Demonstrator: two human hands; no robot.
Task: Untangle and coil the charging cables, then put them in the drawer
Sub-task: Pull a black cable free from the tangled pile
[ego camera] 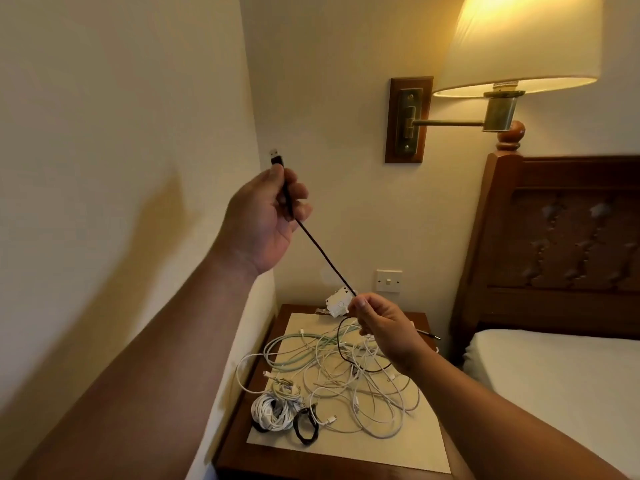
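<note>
A black cable [322,251] is stretched taut between my two hands, high above the nightstand. My left hand [266,216] grips it near its USB plug [276,156], which sticks up past my thumb. My right hand [381,327] pinches the cable lower down, and the rest of it loops down into a tangle of white and pale green cables [346,368] on a cream mat [408,441]. At the mat's front left lie a coiled white cable [272,412] and a small coiled black cable [304,429]. No drawer is visible.
The wooden nightstand [239,459] stands in a corner, wall to the left, bed [554,375] with carved headboard [561,244] to the right. A white adapter [336,303] sits at the back. A lit wall lamp [519,46] hangs above; a wall switch [389,281] is behind.
</note>
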